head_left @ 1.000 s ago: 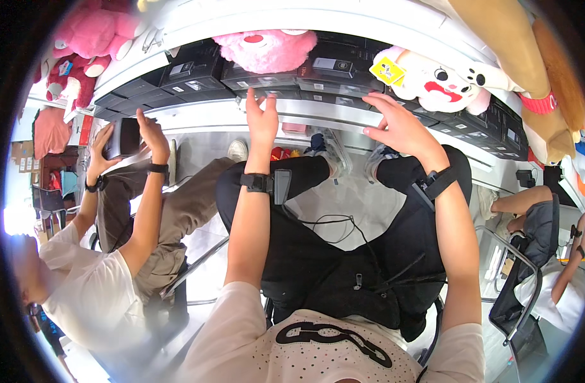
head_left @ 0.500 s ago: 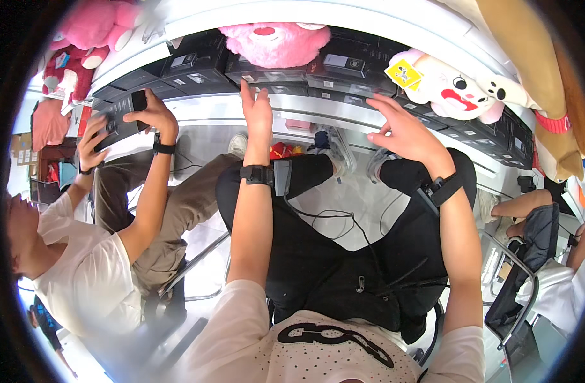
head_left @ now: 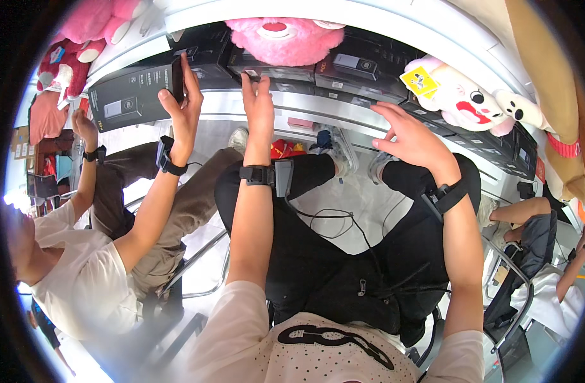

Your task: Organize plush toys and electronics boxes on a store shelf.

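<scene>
Grip empty, both sides: your left hand (head_left: 259, 112) just below fluffy pink plush (head_left: 289, 46), your right hand (head_left: 412, 139) lower right of plush. Row of black boxes (head_left: 359, 67) under and beside plush, near both hands; cannot tell if touching.

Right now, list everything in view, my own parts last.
Shelving: one run, white, across the top
Shelf boxes: several, black, along the shelving
Left neighbour: one, white top, left
Held box: one, black, in that neighbour's hand
Fluffy plush: one, pink, top centre
Red-mouthed plush: one, white, upper right
Tall plush: at least one, tan, right edge
Corner plush: one, pink, top left
Lower plush: one, dark red, upper left
Right neighbour: one, white top, far right
Cables: several, black, about the lap
Wristbands: two, black, on your wrists
Legs: two, black-trousered, centre
Left hand: one, bare, left of centre
Right hand: one, bare, right of centre
</scene>
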A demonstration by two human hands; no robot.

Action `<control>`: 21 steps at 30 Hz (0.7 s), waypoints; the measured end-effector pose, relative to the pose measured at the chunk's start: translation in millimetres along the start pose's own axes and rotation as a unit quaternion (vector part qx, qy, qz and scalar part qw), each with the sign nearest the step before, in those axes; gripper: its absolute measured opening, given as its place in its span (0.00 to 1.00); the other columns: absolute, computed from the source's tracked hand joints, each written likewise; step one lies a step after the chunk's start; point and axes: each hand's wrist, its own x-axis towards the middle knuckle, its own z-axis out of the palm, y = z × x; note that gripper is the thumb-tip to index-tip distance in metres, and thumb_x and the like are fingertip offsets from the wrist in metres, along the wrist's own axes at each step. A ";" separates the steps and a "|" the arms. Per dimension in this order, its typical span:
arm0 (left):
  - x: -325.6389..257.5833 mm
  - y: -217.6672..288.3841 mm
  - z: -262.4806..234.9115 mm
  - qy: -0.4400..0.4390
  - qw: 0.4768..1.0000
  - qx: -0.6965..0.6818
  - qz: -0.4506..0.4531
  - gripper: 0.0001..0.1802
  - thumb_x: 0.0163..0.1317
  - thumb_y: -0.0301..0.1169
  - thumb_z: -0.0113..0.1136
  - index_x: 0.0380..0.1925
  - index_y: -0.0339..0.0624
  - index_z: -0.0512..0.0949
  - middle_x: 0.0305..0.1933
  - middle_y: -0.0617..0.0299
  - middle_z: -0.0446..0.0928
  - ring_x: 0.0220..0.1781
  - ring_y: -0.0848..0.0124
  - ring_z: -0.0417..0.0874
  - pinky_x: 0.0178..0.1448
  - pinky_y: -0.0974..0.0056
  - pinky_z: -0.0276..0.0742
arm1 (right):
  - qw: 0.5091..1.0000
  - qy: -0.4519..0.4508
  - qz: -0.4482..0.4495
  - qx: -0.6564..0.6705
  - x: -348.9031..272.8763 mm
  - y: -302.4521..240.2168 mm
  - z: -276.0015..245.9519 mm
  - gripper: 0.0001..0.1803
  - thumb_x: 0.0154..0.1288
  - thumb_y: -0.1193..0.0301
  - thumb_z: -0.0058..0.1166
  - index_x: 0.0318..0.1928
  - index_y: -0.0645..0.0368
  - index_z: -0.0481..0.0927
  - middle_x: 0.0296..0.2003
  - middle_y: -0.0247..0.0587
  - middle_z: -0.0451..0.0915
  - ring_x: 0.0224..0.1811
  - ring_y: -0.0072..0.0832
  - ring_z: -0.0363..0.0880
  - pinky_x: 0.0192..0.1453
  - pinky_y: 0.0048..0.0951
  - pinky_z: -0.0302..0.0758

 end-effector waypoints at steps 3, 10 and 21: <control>10.4 -13.0 -0.8 0.017 0.999 0.020 0.023 0.43 0.73 0.38 0.57 0.80 0.37 0.48 0.73 0.49 0.67 0.70 0.62 0.73 0.67 0.57 0.74 | 1.000 0.004 -0.011 -0.014 2.4 0.1 -0.3 0.37 0.66 0.62 0.63 0.71 0.62 0.67 0.69 0.51 0.70 0.43 0.39 0.86 0.55 0.37 0.80; 4.6 -41.5 9.0 0.052 0.999 0.002 0.015 0.41 0.72 0.33 0.56 0.79 0.34 0.50 0.71 0.44 0.69 0.67 0.62 0.75 0.65 0.58 0.76 | 1.000 -0.005 -0.002 -0.001 4.0 -1.2 0.0 0.37 0.66 0.63 0.63 0.71 0.63 0.67 0.69 0.51 0.70 0.44 0.38 0.86 0.55 0.37 0.80; -12.1 -59.7 23.3 -0.081 0.987 0.122 0.067 0.44 0.67 0.24 0.55 0.79 0.30 0.46 0.84 0.41 0.45 0.84 0.54 0.49 0.82 0.61 0.50 | 1.000 -0.019 0.003 0.018 6.4 4.5 -2.2 0.38 0.66 0.61 0.63 0.71 0.63 0.67 0.68 0.53 0.70 0.47 0.40 0.85 0.55 0.37 0.80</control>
